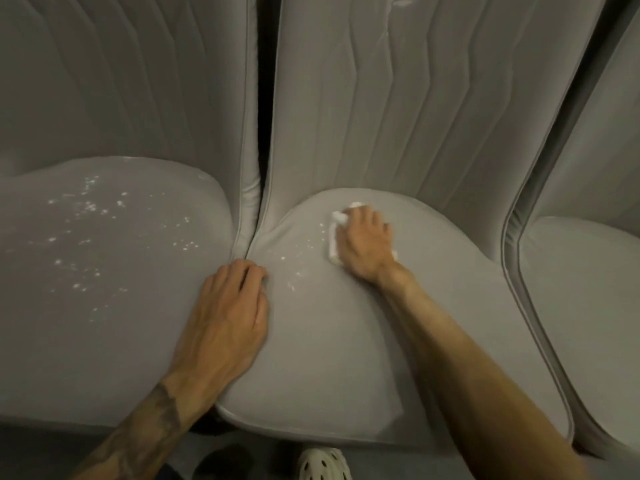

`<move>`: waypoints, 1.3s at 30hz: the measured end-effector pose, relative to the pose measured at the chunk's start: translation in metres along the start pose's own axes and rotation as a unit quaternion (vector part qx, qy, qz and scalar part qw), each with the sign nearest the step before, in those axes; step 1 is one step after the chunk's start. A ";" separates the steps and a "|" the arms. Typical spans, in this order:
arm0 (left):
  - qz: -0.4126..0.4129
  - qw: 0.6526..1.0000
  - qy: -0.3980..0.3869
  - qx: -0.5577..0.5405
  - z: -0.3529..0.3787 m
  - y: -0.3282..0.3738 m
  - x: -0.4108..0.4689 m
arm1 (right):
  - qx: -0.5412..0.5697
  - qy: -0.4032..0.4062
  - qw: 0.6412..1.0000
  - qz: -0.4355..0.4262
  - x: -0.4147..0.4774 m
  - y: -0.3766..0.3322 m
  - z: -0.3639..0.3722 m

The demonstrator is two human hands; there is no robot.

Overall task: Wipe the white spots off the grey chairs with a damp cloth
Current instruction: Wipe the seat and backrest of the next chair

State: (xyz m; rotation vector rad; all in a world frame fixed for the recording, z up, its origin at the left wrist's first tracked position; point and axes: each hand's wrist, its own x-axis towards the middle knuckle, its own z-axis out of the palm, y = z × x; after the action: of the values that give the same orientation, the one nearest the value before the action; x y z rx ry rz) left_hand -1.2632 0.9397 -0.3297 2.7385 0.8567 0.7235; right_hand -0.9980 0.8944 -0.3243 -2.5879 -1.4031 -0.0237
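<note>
Three grey chairs stand side by side. My right hand [363, 242] presses a white cloth [333, 237] flat on the back part of the middle chair's seat [329, 341]. A few white spots [294, 261] lie on that seat just left of the cloth. My left hand [230, 315] rests on the seam between the left and middle seats, fingers loosely bent, holding nothing. The left chair's seat [104, 306] carries many white spots [90, 216] across its middle. Faint white marks [398, 3] show high on the middle backrest.
A third grey chair [581, 306] stands at the right, without visible spots. A dark gap [263, 98] runs between the left and middle backrests. Below the seats' front edge, a white perforated clog [323, 465] and a dark shoe [227, 460] stand on the floor.
</note>
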 end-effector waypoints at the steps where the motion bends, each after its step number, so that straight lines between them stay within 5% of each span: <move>1: -0.003 1.000 -0.003 0.001 0.000 0.000 0.000 | 0.003 -0.001 0.998 -0.069 -0.009 -0.016 0.006; 4: -0.010 1.000 -0.010 -0.005 0.000 -0.001 -0.002 | -0.013 0.002 0.990 -0.143 -0.010 0.002 0.000; 9: -0.014 1.000 -0.011 -0.014 0.002 -0.001 -0.001 | -0.025 0.020 0.987 0.159 0.043 0.084 -0.025; 15: -0.014 1.000 -0.001 -0.021 0.007 -0.007 -0.001 | -0.004 0.019 0.995 -0.101 0.026 0.012 0.003; 20: -0.007 1.000 0.002 -0.020 0.010 -0.009 -0.001 | -0.045 0.083 0.982 0.161 0.012 0.112 -0.022; 22: -0.009 1.000 -0.002 -0.019 0.010 -0.009 -0.001 | -0.043 0.080 0.974 0.206 0.015 0.113 -0.023; 25: -0.011 1.000 -0.004 -0.015 0.009 -0.006 -0.001 | -0.004 0.045 0.990 0.132 0.042 0.061 -0.011; 29: -0.008 1.000 0.003 -0.017 0.008 -0.007 -0.002 | 0.028 0.002 0.992 -0.119 0.048 -0.017 0.008; 35: -0.017 0.999 -0.004 -0.027 0.006 -0.002 0.000 | -0.001 0.015 0.998 -0.055 0.057 0.002 -0.002; 39: -0.020 0.999 -0.005 -0.026 0.003 -0.003 0.000 | 0.001 0.019 0.967 -0.255 0.003 -0.046 0.014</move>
State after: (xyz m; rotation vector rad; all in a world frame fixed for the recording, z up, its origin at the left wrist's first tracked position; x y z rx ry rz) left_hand -1.2633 0.9417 -0.3328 2.6695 0.8759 0.7143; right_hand -1.0355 0.9241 -0.3302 -2.1375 -2.0052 -0.1441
